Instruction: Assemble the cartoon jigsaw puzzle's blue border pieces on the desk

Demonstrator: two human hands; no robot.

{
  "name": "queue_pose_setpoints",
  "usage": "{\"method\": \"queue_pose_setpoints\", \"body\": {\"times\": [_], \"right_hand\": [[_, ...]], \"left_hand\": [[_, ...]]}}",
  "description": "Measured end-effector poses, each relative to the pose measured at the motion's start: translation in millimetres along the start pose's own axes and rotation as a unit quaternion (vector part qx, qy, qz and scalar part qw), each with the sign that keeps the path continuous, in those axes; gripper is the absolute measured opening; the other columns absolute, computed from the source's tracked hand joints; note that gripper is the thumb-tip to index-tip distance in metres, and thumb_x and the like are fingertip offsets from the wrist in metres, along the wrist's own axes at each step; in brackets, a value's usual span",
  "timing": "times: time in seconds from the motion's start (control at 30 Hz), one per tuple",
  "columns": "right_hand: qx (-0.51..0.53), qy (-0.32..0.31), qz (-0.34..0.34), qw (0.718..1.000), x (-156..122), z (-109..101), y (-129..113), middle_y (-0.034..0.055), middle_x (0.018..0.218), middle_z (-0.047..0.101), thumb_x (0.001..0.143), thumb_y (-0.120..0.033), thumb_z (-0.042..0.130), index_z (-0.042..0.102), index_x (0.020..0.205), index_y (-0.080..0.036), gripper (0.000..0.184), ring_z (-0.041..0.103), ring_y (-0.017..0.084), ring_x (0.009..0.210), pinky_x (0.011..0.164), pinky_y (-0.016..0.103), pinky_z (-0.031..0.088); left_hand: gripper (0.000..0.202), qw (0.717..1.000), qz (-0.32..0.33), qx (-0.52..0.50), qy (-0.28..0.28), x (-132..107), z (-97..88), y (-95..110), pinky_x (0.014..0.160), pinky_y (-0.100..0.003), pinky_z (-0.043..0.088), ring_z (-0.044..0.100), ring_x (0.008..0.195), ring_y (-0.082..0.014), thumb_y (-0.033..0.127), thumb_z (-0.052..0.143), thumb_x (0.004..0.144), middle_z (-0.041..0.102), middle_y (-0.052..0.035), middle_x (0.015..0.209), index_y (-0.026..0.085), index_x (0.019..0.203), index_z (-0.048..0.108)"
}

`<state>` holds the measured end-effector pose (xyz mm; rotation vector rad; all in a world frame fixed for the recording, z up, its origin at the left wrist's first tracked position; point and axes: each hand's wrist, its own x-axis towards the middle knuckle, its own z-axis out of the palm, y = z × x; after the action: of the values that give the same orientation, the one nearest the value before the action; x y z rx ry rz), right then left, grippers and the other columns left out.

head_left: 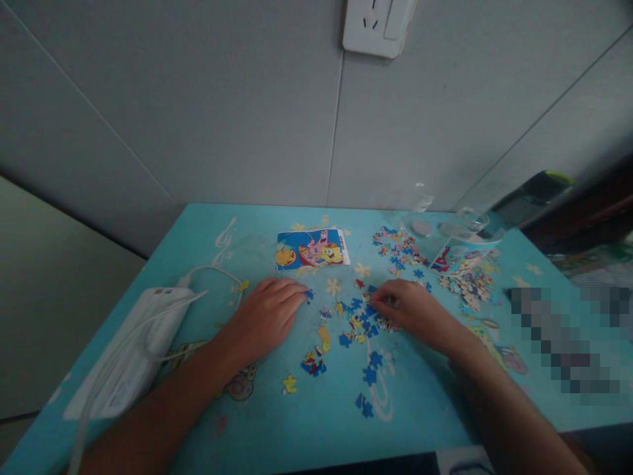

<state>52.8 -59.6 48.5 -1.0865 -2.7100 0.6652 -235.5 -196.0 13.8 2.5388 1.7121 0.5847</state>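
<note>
My left hand (270, 313) rests low over the table, fingers together, with a blue puzzle piece (310, 297) at its fingertips. To its right, my right hand (408, 307) is closed in a pinch on a small puzzle piece (366, 298) at the edge of a loose cluster. That cluster of mostly blue and yellow puzzle pieces (357, 322) lies between the hands. Nearer to me are a few joined red and blue pieces (313, 364), a yellow piece (289, 384) and several blue pieces (370, 376). Behind the hands lies a cartoon picture card (311, 249).
More puzzle pieces (398, 247) spread at the back right, beside a pale heap of pieces (469, 289) and a curved picture sheet (462, 256). A clear plastic container (472, 220) stands behind. On the left lie a white power strip (143, 349) and its cable. A wall borders the table's back edge.
</note>
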Motion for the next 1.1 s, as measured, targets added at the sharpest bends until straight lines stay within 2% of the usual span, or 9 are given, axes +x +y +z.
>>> {"method": "queue_pose_setpoints", "body": {"times": [0.07,0.23,0.43,0.73,0.9,1.1], "right_hand": [[0.001,-0.026,0.010,1.000,-2.7,0.0,2.6,0.0019,0.079,0.072,0.088,-0.032,0.066,0.072,0.086,-0.026,0.009,0.064,0.019,0.069,0.061,0.030,0.043],[0.001,-0.019,0.012,1.000,-6.4,2.4,3.1,0.0025,0.082,0.072,0.084,-0.033,0.072,0.071,0.091,-0.025,0.010,0.065,0.020,0.072,0.063,0.030,0.043],[0.008,-0.049,-0.002,0.999,-6.2,0.3,-0.8,0.0023,0.090,0.072,0.088,-0.028,0.067,0.072,0.098,-0.026,0.011,0.065,0.019,0.081,0.071,0.030,0.046],[0.039,-0.066,-0.051,0.996,-7.1,-1.3,5.8,0.0015,0.101,0.072,0.090,-0.022,0.064,0.072,0.103,-0.029,0.017,0.066,0.019,0.092,0.084,0.031,0.049],[0.052,-0.059,-0.049,0.996,-8.0,-1.4,5.9,0.0020,0.105,0.072,0.089,-0.018,0.063,0.069,0.112,-0.028,0.026,0.067,0.018,0.091,0.083,0.030,0.050],[0.072,-0.068,-0.057,0.993,-7.6,-4.0,3.7,0.0015,0.104,0.073,0.090,-0.017,0.061,0.070,0.109,-0.027,0.023,0.067,0.018,0.092,0.084,0.029,0.050]], "left_hand": [[0.034,1.000,0.000,0.002,-0.003,-0.4,-0.3,0.0,0.103,-0.047,0.042,0.058,0.118,-0.0245,0.010,0.047,0.093,0.065,-0.0081,0.127,0.016,0.123,0.061],[0.037,1.000,0.008,0.010,0.002,-1.3,-0.6,-0.4,0.102,-0.047,0.042,0.057,0.120,-0.0246,0.010,0.047,0.093,0.064,-0.0085,0.131,0.017,0.128,0.058],[0.038,1.000,0.013,0.023,-0.004,0.1,-0.6,-0.3,0.101,-0.046,0.043,0.056,0.118,-0.0249,0.008,0.047,0.094,0.063,-0.0083,0.130,0.017,0.128,0.060],[0.040,0.999,0.006,0.041,-0.018,-1.2,3.0,-2.2,0.100,-0.046,0.044,0.055,0.117,-0.0253,0.008,0.049,0.095,0.061,-0.0082,0.133,0.015,0.133,0.057],[0.039,0.999,0.010,0.037,-0.015,-0.4,1.9,-0.8,0.100,-0.045,0.043,0.056,0.118,-0.0244,0.008,0.047,0.096,0.062,-0.0082,0.133,0.016,0.133,0.056],[0.041,0.999,0.010,0.025,-0.023,-1.0,2.5,-1.1,0.102,-0.046,0.042,0.056,0.122,-0.0238,0.008,0.047,0.095,0.060,-0.0074,0.136,0.018,0.134,0.056]]}}
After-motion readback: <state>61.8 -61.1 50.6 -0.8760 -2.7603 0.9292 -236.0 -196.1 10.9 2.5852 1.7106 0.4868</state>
